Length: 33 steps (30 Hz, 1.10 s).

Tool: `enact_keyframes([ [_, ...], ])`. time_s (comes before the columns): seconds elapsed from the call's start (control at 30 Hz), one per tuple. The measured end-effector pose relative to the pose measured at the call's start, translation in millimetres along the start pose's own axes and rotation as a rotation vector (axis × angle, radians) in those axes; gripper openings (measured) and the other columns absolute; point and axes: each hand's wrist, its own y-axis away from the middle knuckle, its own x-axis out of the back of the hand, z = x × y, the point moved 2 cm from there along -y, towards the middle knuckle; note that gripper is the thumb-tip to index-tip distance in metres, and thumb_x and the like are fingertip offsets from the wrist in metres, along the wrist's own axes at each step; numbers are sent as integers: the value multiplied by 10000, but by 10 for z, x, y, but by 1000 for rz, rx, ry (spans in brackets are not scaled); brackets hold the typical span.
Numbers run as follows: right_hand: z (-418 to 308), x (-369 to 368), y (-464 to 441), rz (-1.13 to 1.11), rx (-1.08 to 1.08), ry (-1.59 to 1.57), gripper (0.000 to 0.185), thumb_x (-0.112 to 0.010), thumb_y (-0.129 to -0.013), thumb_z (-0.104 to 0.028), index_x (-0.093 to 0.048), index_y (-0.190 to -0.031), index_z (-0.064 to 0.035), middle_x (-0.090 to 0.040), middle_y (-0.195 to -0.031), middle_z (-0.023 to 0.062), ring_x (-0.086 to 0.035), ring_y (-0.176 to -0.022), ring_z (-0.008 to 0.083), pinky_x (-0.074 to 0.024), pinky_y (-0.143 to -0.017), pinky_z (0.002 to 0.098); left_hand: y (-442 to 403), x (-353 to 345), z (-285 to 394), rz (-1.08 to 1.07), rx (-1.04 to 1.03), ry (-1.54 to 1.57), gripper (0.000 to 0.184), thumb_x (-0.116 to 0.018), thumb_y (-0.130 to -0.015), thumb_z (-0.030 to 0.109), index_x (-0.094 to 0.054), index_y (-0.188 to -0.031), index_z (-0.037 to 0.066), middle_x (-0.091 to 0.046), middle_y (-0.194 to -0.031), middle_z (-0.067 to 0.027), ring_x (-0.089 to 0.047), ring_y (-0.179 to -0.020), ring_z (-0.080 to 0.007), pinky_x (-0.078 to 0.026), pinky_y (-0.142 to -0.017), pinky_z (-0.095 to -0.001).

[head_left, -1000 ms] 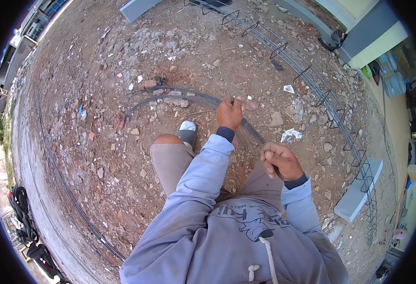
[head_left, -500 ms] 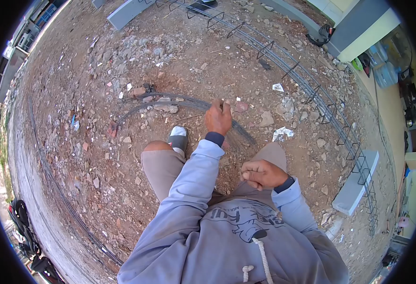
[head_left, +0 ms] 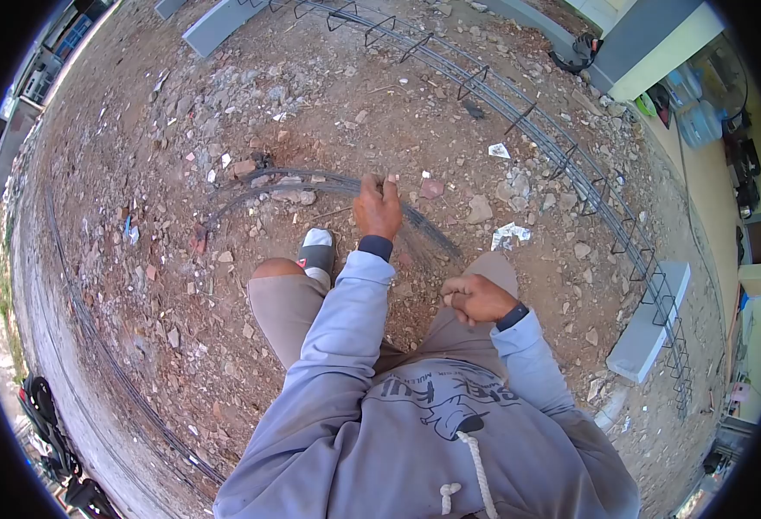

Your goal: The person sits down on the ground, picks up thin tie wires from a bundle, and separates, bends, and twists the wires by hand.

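Note:
My left hand (head_left: 378, 209) is closed over a bundle of thin dark wires (head_left: 333, 184) above the dirt between my feet. The bundle curves out to the left of the hand, and its loose ends fan down on the right side. The fingertips are curled, and the palm side is hidden. Near my right thigh, my right hand (head_left: 481, 299) is closed with thumb and fingers pressed together. Whatever it may hold is too small or hidden to make out.
A long rebar cage (head_left: 532, 117) with square stirrups arcs along the right, resting on a grey block (head_left: 653, 324). Another grey block (head_left: 224, 26) lies at the upper left. Long thin rods (head_left: 95, 333) lie on the left. Rubble and paper scraps (head_left: 510, 233) litter the dirt.
The view has shifted a little. My left hand has slid slightly left along the wire bundle. My right hand has turned a bit and stays closed near the thigh.

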Motion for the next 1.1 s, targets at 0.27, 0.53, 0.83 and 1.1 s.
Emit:
enact_keyframes([
  [0.27, 25, 351, 128, 358, 257, -814, 229, -461, -902, -181, -590, -868, 5, -562, -635, 43, -531, -516, 106, -416, -484, 255, -139, 81, -82, 83, 58, 55, 248, -580, -851, 246, -579, -806, 3, -585, -629, -166, -583, -579, -317, -435, -552, -403],
  [0.53, 527, 149, -177, 450, -122, 485, 215, -536, -763, -187, -635, -867, -26, -615, -841, 225, -591, -853, 345, -448, -780, 435, -3, 37, -25, 38, -91, -48, 234, -561, -855, 267, -561, -828, 34, -592, -646, -183, -591, -627, -369, -437, -579, -446],
  [0.83, -542, -34, -372, 1035, 327, 658, 235, -600, -770, -175, -571, -965, -45, -619, -877, 152, -580, -887, 327, -434, -795, 425, 41, 45, 118, 19, 40, -198, 238, -548, -846, 296, -585, -867, 62, -626, -721, -194, -607, -707, -395, -450, -636, -479],
  [1.1, -352, 30, -543, 938, 496, 250, 113, -541, -818, -138, -576, -894, -62, -613, -838, 167, -591, -773, 370, -469, -660, 443, 23, 72, 96, 71, 81, -80, 266, -599, -807, 276, -587, -812, 11, -636, -701, -182, -630, -688, -344, -471, -635, -421],
])
